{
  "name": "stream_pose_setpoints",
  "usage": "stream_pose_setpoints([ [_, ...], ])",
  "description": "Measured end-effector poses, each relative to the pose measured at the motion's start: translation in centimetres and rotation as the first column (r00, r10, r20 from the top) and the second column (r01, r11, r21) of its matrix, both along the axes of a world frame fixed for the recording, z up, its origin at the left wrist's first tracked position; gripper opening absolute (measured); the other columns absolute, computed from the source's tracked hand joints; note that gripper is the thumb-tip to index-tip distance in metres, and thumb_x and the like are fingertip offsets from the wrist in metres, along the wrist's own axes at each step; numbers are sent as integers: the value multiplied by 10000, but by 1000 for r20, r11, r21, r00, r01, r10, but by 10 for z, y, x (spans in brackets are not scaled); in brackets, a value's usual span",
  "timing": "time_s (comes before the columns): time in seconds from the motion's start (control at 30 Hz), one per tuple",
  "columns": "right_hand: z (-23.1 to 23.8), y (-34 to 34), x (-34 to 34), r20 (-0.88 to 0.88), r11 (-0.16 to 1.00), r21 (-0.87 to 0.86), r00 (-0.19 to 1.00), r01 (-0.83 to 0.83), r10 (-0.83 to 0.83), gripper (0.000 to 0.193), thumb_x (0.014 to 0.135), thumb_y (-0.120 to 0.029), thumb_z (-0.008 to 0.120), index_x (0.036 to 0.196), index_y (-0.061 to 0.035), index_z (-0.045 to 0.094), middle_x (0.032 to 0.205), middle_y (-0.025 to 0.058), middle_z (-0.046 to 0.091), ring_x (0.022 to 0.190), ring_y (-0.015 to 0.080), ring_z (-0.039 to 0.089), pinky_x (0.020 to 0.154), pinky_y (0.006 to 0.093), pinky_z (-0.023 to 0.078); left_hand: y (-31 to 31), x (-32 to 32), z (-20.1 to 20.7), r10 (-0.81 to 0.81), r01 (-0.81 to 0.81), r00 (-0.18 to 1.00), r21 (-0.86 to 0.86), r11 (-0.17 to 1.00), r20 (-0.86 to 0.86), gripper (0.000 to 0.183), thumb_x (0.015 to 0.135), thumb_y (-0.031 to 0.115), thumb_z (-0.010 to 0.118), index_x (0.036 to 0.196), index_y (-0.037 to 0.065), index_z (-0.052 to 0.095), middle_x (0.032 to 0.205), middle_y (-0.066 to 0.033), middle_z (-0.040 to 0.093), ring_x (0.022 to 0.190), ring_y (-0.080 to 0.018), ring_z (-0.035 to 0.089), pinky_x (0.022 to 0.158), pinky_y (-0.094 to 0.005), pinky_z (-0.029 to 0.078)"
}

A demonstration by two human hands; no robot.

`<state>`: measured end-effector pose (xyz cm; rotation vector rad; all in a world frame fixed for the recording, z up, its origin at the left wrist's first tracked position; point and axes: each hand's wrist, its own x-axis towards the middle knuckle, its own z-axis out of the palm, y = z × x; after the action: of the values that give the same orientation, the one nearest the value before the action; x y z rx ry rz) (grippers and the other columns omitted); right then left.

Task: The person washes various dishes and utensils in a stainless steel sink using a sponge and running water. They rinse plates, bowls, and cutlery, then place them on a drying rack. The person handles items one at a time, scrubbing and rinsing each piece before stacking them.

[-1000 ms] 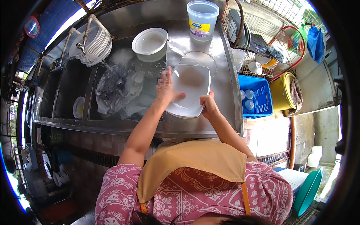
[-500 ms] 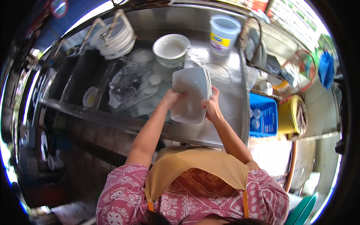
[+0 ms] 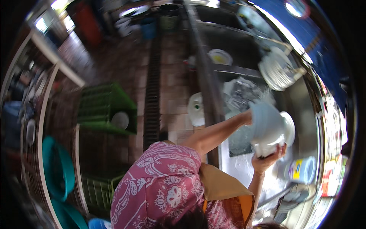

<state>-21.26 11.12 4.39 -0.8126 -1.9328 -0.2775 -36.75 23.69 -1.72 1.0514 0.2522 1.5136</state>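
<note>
So nearest is the pink patterned shirt [image 3: 164, 179] and tan apron [image 3: 225, 183], with both arms reaching off to the right of the view. The left arm is stretched pretty straight, and the left hand [image 3: 248, 116] meets the near side of the dishes; its fingers are tucked out of sight, so I can't tell how far open they are. The right hand [image 3: 266, 161] comes up from below, palm up-ish, fingers a bit spread and curled around the lower edge, so that one's got a hold.

The stack of white dishes [image 3: 268, 124] is up over the steel sink [image 3: 213, 110], tilted, glossy, kinda motion-blurred; can't count them. Just past it there's a round white bowl [image 3: 289, 129], partly hidden, and a clear plastic bucket [image 3: 304, 170]. Farther along, a pile of white plates [image 3: 279, 70] leans by the pipes.
</note>
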Motion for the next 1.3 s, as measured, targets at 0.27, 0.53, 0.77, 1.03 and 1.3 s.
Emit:
stream_pose_setpoints([
  [0.27, -68, 84, -145, -895, 120, -389, 344, -913, -284, 303, 545, -29, 390, 815, 9, 522, 687, 47, 439, 676, 210, 453, 709, 300, 441, -77, -242, 91, 131, -581, 243, -36, 813, -961, 465, 641, 364, 751, 951, 28, 675, 888, -126, 669, 823, -201, 623, 731, -317, 465],
  [0.53, -31, -10, -448, -924, -533, -169, 322, -829, -208, 278, 525, -76, 444, 746, 39, 567, 897, 144, 588, 843, 297, 552, 831, 365, 452, -317, -417, 30, 782, -825, 564, -139, 548, -266, 1348, 545, 618, 763, 1425, 101, -117, 1472, -141, 84, 1364, -279, 86, 1089, -436, 159],
  [0.77, -5, -171, -688, -974, -812, -146, 227, -565, 18, 625, 491, -21, 467, 1114, -26, 423, 889, 85, 481, 861, 240, 508, 786, 402, 474, -447, -509, 92, 995, -860, -70, -501, -97, -73, 538, 811, 155, 631, 1256, -21, 387, 1175, -145, 507, 1068, -257, 514, 895, -394, 444],
  [1.03, 65, -312, -827, -971, -969, -173, -137, -175, 198, 979, 570, -173, 771, 1308, -125, 129, 1161, 149, 400, 1139, 299, 419, 977, 471, 373, -573, -607, 113, 849, -779, -523, -363, -511, -74, 524, 702, 8, 525, 1214, -23, 416, 1083, -123, 537, 1015, -269, 541, 885, -383, 456],
  [1.3, 148, -351, -958, -801, -907, -413, -443, -77, 402, 1132, 670, -505, 713, 1410, -81, -32, 1437, 220, 119, 1333, 367, 132, 1082, 558, 79, -659, -666, 151, 751, -715, -660, -293, -635, -19, 580, 738, 34, 473, 1282, -66, 299, 1218, -261, 464, 1040, -492, 511, 748, -497, 565],
])
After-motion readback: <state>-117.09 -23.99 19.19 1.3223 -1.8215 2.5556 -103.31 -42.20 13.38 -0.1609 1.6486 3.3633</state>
